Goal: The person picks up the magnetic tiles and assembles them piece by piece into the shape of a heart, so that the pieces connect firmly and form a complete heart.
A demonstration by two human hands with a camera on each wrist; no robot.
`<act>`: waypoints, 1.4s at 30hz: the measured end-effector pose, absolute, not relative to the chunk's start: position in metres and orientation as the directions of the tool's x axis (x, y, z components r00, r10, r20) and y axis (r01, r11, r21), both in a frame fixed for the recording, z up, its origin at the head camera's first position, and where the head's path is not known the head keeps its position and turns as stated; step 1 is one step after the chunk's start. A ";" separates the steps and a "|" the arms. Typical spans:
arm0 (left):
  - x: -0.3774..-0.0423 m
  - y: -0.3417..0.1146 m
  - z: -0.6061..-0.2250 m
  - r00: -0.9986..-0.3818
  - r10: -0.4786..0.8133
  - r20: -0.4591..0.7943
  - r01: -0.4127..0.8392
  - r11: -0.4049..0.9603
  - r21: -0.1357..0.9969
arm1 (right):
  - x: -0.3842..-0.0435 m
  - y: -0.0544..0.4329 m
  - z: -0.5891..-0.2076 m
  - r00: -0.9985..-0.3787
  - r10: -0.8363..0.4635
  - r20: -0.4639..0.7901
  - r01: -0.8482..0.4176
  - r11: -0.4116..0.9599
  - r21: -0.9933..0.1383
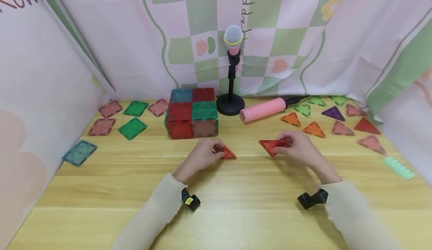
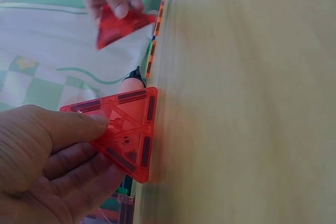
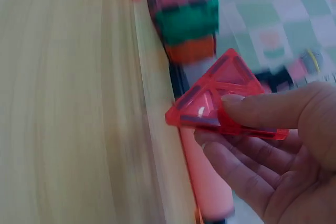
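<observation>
My left hand pinches a red triangular magnetic tile between thumb and fingers, its edge right at the tabletop. In the head view this hand is just in front of a block of square tiles in red, green, blue and pink. To the right, my right hand holds a second red triangular tile, thumb on one face and fingers behind. That tile is raised over the table, one corner pointing down in the head view. A gap of bare wood separates the two tiles.
Loose square tiles, such as a green one and a blue one, lie at left. Behind stand a microphone on a stand and a pink cylinder. Several triangles and a mint studded strip lie at right.
</observation>
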State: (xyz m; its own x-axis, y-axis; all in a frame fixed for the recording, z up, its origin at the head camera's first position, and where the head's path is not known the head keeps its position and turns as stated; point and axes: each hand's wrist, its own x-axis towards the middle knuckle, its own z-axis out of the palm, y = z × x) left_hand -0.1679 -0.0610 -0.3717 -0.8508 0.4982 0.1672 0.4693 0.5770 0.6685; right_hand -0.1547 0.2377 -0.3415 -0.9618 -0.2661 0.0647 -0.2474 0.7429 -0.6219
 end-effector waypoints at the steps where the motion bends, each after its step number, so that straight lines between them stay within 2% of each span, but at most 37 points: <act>1: -0.168 -0.061 -0.371 -0.852 0.498 0.164 0.467 0.578 0.670 | -0.156 0.229 -0.341 -0.959 -0.276 0.064 -0.253 0.735 -0.629; 12: -0.167 -0.061 -0.373 -0.845 0.509 0.162 0.476 0.580 0.661 | -0.165 0.164 -0.351 -0.923 -0.379 0.071 -0.315 0.633 -0.707; 18: -0.168 -0.060 -0.374 -0.855 0.494 0.159 0.464 0.589 0.661 | -0.166 0.155 -0.356 -0.921 -0.386 0.054 -0.299 0.612 -0.733; 25: -0.167 -0.059 -0.371 -0.828 0.525 0.198 0.514 0.567 0.644 | -0.168 0.153 -0.356 -0.915 -0.400 0.053 -0.305 0.599 -0.741; 28: -0.166 -0.055 -0.368 -0.840 0.506 0.197 0.499 0.576 0.647 | -0.169 0.153 -0.356 -0.910 -0.411 0.050 -0.310 0.596 -0.741; 34: -0.166 -0.053 -0.367 -0.854 0.487 0.182 0.480 0.606 0.634 | -0.177 0.176 -0.352 -0.891 -0.453 0.014 -0.316 0.599 -0.735; 42: -0.169 -0.054 -0.368 -0.846 0.493 0.202 0.499 0.600 0.625 | -0.208 0.261 -0.341 -0.959 -0.282 -0.012 -0.212 0.748 -0.629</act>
State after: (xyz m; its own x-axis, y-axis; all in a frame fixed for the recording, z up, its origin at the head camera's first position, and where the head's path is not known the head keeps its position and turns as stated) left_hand -0.1688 -0.0541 -0.3679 -0.8459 0.4934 0.2024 0.4994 0.5999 0.6251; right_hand -0.2082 0.2614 -0.3408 -0.9594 -0.2819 -0.0123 -0.2118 0.7482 -0.6288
